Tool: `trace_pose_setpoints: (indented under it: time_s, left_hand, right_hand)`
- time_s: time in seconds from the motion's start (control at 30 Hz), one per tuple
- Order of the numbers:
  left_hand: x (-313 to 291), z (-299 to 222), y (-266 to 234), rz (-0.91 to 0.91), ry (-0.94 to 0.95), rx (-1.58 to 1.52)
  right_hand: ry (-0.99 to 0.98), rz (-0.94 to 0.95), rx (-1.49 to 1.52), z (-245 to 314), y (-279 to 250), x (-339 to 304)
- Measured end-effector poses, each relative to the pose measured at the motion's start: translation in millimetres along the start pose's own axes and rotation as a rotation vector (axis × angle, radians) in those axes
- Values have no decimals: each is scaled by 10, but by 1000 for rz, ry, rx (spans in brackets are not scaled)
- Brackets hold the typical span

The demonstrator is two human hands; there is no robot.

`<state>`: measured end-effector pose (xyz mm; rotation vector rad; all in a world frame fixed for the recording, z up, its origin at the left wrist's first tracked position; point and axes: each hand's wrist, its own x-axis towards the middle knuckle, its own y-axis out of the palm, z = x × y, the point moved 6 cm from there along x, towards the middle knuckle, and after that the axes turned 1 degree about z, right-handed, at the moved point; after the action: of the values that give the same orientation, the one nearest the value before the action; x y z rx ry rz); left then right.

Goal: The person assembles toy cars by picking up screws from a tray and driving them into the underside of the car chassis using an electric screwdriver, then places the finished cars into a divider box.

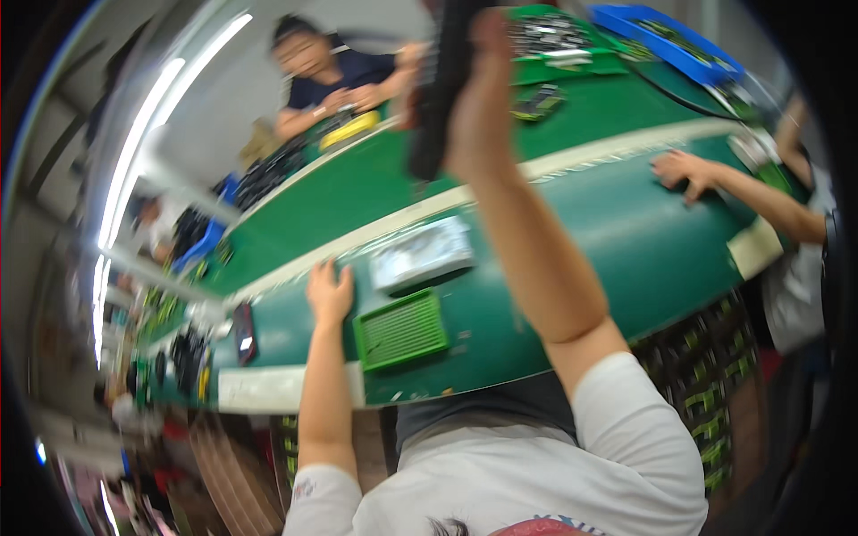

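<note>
High in front of me, my right hand (480,112) is wrapped round a long black tool (440,98). It hangs tilted, with what looks like a thin tip at its lower end; blur hides whether it is an electric screwdriver. My left hand (331,293) rests on the green bench with its fingers spread, holding nothing. Just right of that hand lies a silvery-white flat block (422,255). Nearer to me is a small bright green ridged tray (401,329), with no parts that I can make out in it.
A dark red phone-like object (244,334) and a white sheet (268,388) lie left. Across the bench, a person handles something by a yellow object (349,130). Green (559,58) and blue bins (666,40) stand far right. Another person's hand (686,171) rests at right.
</note>
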<state>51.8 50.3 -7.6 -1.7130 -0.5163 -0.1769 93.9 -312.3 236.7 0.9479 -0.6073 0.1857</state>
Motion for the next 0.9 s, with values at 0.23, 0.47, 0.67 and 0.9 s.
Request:
trace_pose_setpoints:
  time_s: [0.23,0.47,0.67,0.9]
  left_hand:
    - [-1,130,-31,1,-28,-61]
    - [-16,125,-44,1,-19,-84]
    - [-39,-40,-41,-90,47,-153]
    - [-21,104,3,-105,33,-163]
  right_hand:
    - [9,34,171,-98,-23,-5]
    - [44,29,79,-201,2,-36]
    - [108,35,-129,-432,-119,3]
    - [171,-43,-175,-440,-125,12]
